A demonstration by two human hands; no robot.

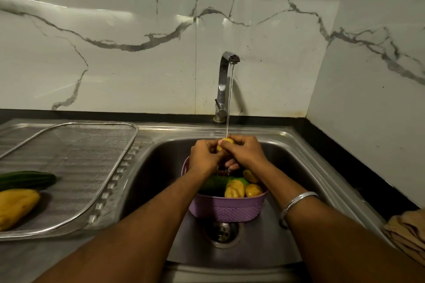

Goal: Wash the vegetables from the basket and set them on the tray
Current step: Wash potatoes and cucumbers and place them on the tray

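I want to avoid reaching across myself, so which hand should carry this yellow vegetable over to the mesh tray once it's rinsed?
Probably the left hand. The mesh tray lies on the drainboard to the left of the sink, so the left arm reaches it directly. The right hand would have to cross over.

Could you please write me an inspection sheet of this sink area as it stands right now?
Surface: steel sink with a ribbed drainboard on the left, wet under running water.
Job's things: purple basket stands in the sink over the drain, holding yellow vegetables and something green; mesh tray on the drainboard carries a green cucumber and a yellow vegetable.
Clutter: folded cloth on the counter at right.
Grippers: left hand and right hand both have a grip on a small yellow vegetable under the stream.
Cables: nothing seen.
Surroundings: chrome tap running; marble-pattern wall tiles.
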